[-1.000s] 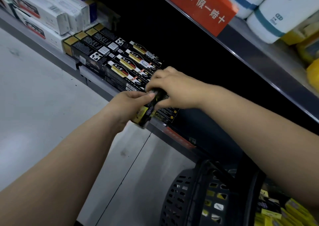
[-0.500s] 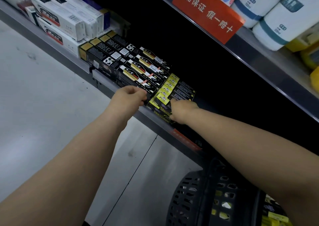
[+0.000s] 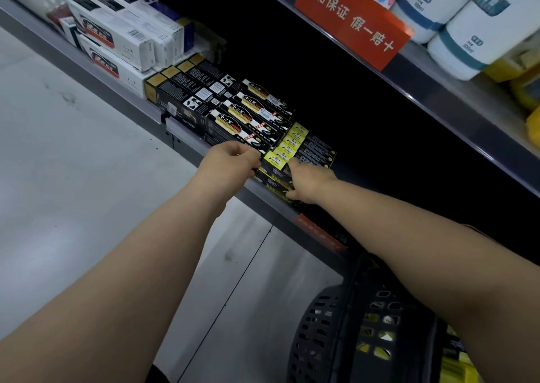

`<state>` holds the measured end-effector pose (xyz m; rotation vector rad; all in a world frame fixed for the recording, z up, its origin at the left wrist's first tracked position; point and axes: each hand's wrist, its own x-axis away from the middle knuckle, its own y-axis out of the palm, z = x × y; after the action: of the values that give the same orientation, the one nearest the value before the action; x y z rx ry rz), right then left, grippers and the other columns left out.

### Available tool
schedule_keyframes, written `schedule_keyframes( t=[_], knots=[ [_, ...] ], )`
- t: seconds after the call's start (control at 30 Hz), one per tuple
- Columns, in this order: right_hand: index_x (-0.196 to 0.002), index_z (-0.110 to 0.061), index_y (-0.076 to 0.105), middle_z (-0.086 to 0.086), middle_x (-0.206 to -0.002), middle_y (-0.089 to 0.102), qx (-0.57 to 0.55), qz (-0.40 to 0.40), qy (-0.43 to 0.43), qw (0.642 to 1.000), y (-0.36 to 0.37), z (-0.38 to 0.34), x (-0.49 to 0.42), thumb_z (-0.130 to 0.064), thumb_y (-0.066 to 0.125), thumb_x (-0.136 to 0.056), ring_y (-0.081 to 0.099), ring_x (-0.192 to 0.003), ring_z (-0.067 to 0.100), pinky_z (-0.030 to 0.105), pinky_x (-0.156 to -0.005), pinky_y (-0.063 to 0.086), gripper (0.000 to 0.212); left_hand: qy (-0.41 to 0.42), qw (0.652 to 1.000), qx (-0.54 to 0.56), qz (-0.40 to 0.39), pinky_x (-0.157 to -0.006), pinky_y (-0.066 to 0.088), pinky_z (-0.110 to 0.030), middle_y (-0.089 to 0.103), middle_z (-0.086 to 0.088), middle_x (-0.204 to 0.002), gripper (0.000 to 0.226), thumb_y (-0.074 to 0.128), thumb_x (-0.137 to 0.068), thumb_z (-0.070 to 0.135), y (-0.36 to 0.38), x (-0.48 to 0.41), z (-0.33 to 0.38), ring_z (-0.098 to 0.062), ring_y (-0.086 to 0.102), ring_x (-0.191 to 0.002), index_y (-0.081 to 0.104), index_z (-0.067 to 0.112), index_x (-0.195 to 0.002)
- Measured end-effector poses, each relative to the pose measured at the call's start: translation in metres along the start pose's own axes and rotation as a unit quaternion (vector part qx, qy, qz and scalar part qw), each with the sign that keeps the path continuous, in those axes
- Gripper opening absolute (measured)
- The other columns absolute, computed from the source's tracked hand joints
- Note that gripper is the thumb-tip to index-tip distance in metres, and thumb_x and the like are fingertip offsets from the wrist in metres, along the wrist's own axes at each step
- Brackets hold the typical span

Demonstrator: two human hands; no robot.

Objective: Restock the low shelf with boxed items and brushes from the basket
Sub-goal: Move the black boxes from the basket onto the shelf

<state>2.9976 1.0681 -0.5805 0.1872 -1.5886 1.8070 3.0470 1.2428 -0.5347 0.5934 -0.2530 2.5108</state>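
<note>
A stack of black-and-yellow boxes [image 3: 295, 148] lies on the low shelf [image 3: 187, 143], right of a row of black boxes with gold labels [image 3: 248, 119]. My left hand [image 3: 230, 163] is curled at the stack's left front corner, fingertips on the box end. My right hand [image 3: 309, 182] presses against the stack's front right side, thumb up along the top box. Whether either hand grips a box is not clear. The black basket [image 3: 330, 324] stands on the floor at lower right, with yellow boxes inside.
White toothpaste boxes [image 3: 117, 37] fill the shelf's left end. An upper shelf [image 3: 438, 90] carries white bottles [image 3: 479, 31] and an orange sign [image 3: 350, 17]. The shelf space right of the yellow stack is dark. Pale floor tiles [image 3: 73, 192] spread to the left.
A second ago both hands held one black-and-yellow box in front of the shelf. It now lies in the stack, and both hands rest against the stack's front.
</note>
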Motion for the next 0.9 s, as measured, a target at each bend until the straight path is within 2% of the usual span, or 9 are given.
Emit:
schedule_keyframes(
  t=[0.1,0.27,0.43,0.5,0.57,0.67,0.73,0.8,0.9],
  knots=[
    [-0.137,-0.01,0.03,0.01,-0.131,0.051,-0.016,-0.028,0.018,0.999,-0.023,0.009,0.014,-0.052,0.068,-0.077,0.054,-0.114,0.028,0.035,-0.081,0.048,0.083,0.058,0.996,-0.064,-0.034,-0.07,0.048,-0.026,0.069,-0.009,-0.101,0.013,0.053,-0.091,0.022,0.009,0.017,0.012,-0.017,0.06,-0.085,0.064,0.019,-0.087],
    [-0.111,-0.014,0.056,0.001,-0.101,0.058,-0.236,0.049,-0.04,0.97,-0.068,0.036,0.086,-0.035,0.071,-0.079,0.055,-0.09,0.016,0.029,-0.077,0.046,0.041,0.16,0.953,-0.22,-0.137,-0.046,0.035,-0.007,0.061,0.003,-0.087,0.015,0.052,-0.091,0.02,0.038,0.058,0.033,-0.005,0.051,-0.063,0.064,0.016,-0.099],
    [-0.091,-0.027,0.057,-0.013,-0.074,0.058,-0.29,0.179,-0.022,0.94,-0.054,0.079,0.202,-0.028,0.072,-0.078,0.052,-0.064,0.002,0.02,-0.065,0.045,0.02,0.255,0.913,-0.252,-0.192,-0.075,0.048,-0.022,0.065,0.005,-0.092,0.014,0.053,-0.089,0.015,0.07,0.125,0.048,-0.009,0.06,-0.085,0.063,0.02,-0.098],
    [-0.084,-0.03,0.057,-0.013,-0.066,0.057,-0.355,0.207,0.002,0.912,-0.033,0.098,0.243,-0.026,0.072,-0.078,0.051,-0.054,-0.002,0.011,-0.055,0.04,0.017,0.315,0.885,-0.27,-0.214,-0.076,0.046,-0.02,0.064,0.011,-0.09,0.014,0.054,-0.089,0.016,0.08,0.154,0.046,-0.003,0.059,-0.086,0.062,0.025,-0.096],
    [-0.08,-0.03,0.058,-0.012,-0.063,0.056,-0.407,0.212,0.043,0.888,0.002,0.112,0.271,-0.022,0.071,-0.078,0.05,-0.051,-0.003,0.011,-0.053,0.038,0.015,0.339,0.858,-0.284,-0.26,-0.071,0.044,-0.012,0.063,0.015,-0.088,0.013,0.054,-0.089,0.02,0.089,0.178,0.043,0.002,0.056,-0.086,0.06,0.032,-0.094],
    [-0.095,-0.022,0.061,-0.006,-0.085,0.064,-0.358,0.124,0.093,0.921,0.08,0.119,0.29,-0.02,0.067,-0.082,0.063,-0.079,0.008,0.024,-0.068,0.044,0.014,0.339,0.816,-0.325,-0.337,-0.072,0.044,-0.012,0.062,0.016,-0.089,0.012,0.054,-0.091,0.023,0.108,0.205,0.034,0.004,0.055,-0.086,0.06,0.031,-0.097],
    [-0.125,-0.015,0.053,0.008,-0.122,0.059,-0.319,-0.005,0.107,0.942,0.134,0.114,0.295,-0.027,0.063,-0.087,0.058,-0.11,0.024,0.032,-0.087,0.048,0.041,0.321,0.79,-0.362,-0.376,-0.071,0.045,-0.014,0.061,0.016,-0.093,0.012,0.053,-0.093,0.026,0.122,0.217,0.028,0.002,0.055,-0.086,0.06,0.029,-0.102],
    [-0.143,-0.011,0.034,0.013,-0.137,0.048,-0.326,-0.083,0.124,0.934,0.171,0.107,0.298,-0.037,0.058,-0.091,0.053,-0.118,0.029,0.039,-0.093,0.047,0.062,0.297,0.774,-0.395,-0.396,-0.072,0.045,-0.018,0.06,0.016,-0.098,0.015,0.052,-0.094,0.028,0.135,0.226,0.023,-0.001,0.057,-0.089,0.059,0.029,-0.107],
    [-0.146,-0.014,0.029,0.01,-0.14,0.047,-0.431,-0.063,0.148,0.888,0.188,0.108,0.307,-0.048,0.059,-0.087,0.055,-0.116,0.027,0.039,-0.09,0.049,0.074,0.27,0.771,-0.415,-0.4,-0.078,0.049,-0.027,0.06,0.014,-0.1,0.018,0.052,-0.094,0.028,0.151,0.235,0.019,-0.007,0.058,-0.091,0.059,0.027,-0.11]
  ],
)
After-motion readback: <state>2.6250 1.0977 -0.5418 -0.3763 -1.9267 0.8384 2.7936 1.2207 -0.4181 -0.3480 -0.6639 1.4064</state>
